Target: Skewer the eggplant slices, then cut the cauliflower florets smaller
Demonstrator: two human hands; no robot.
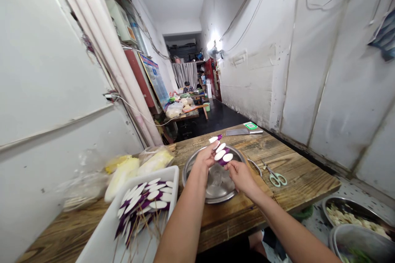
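Note:
Above a round steel bowl [212,191], both hands hold a row of white eggplant slices with purple skin [220,155]. My left hand [208,155] is closed around the upper part of the eggplant skewer, its fingers partly behind the slices. At the lower end, my right hand [237,174] pinches close to the last slice; the stick itself is hidden in the fingers. To the left, a white plastic tub [174,176] contains a pile of skewered eggplant slices [145,201], their thin wooden sticks pointing toward me.
A cleaver [239,132] and a green QR-code card [250,125] lie at the table's far edge. Green-handled scissors [277,178] rest right of a wooden board [259,189]. Plastic bags [123,172] sit behind the tub. A food-filled basin [339,203] stands lower right. A person [187,87] sits far back.

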